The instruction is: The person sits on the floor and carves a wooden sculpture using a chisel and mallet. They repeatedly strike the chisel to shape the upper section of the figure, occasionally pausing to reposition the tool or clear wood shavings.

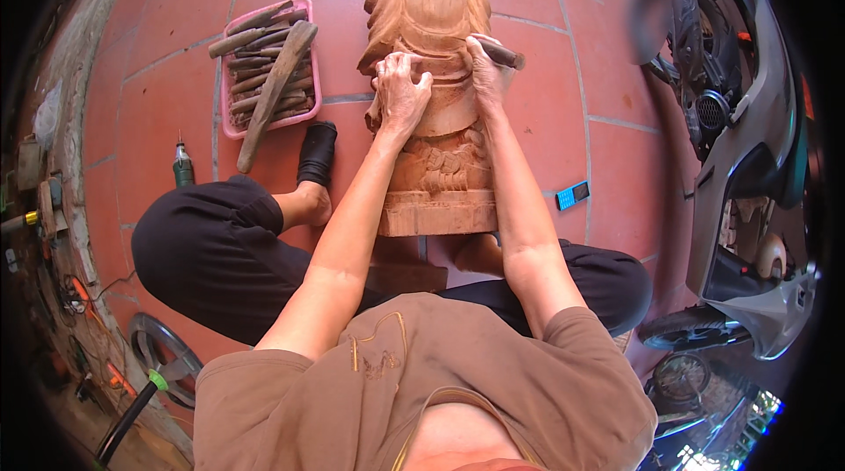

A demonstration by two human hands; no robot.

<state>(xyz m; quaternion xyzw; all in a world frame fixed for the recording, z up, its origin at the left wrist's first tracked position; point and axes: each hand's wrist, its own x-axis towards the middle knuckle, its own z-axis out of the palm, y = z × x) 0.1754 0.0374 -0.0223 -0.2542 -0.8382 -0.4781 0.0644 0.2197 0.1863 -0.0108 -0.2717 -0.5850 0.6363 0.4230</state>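
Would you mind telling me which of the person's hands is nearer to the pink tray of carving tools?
The left hand, resting on the wooden carving, is nearer the pink tray; the right hand grips a chisel on the carving's far side.

Small blue-black phone (572, 195) on tiles

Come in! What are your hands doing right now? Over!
Left hand pressing on tall carved wooden statue. Right hand gripping wooden-handled chisel against it. Nothing in the way.
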